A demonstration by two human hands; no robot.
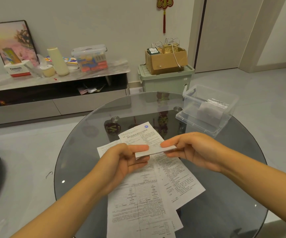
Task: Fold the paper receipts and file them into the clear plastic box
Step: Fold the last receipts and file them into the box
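A small folded paper receipt hangs above the round glass table, held from both ends. My left hand pinches its left end between thumb and fingers. My right hand pinches its right end the same way. Under them several unfolded printed sheets lie overlapping on the glass. The clear plastic box stands open at the table's far right, with folded papers standing inside it.
A low TV cabinet along the wall carries a lidded plastic bin, a tissue box and a framed picture. A green storage crate with a cardboard box on top stands behind the table. A dark seat edge shows at far left.
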